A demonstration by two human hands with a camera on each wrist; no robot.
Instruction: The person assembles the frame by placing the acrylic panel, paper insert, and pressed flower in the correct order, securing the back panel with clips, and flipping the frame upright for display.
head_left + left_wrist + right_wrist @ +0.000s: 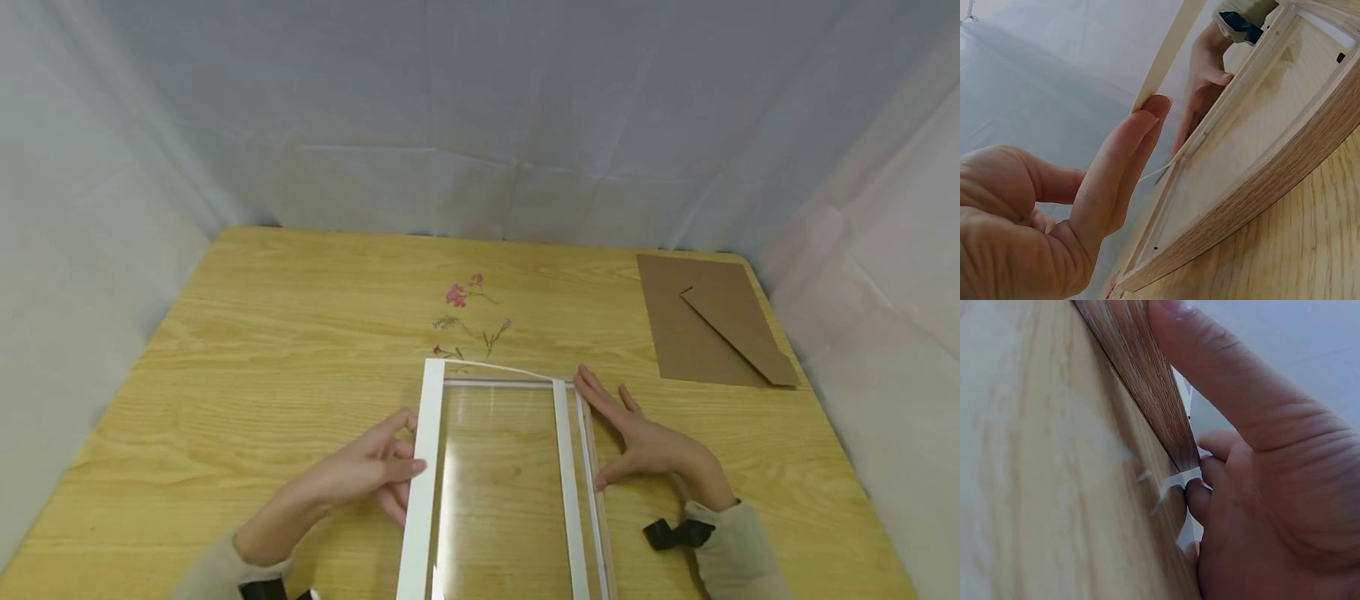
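Looks like this one's roughly half done to me. The wooden frame (1260, 194) lies at the near side of the table (225, 392), and the white mat (430, 425) sits over it on a tilt, left edge raised, so I'd say it isn't seated yet. There's a glare inside that reads as a clear pane, but honestly I can't tell whether the mat's right strip touches the frame. The left hand (367, 467) pinches the mat's left edge between thumb and fingers; the right hand (645, 442), well apart from it, just has spread fingers and thumb against the frame's right side and far right corner. Beyond the far edge, the little flower sprigs (456, 295) lie loose, so none of those are in. The brown backing board (667, 325) is off too, flat at far right with its stand leg (738, 343) on top.
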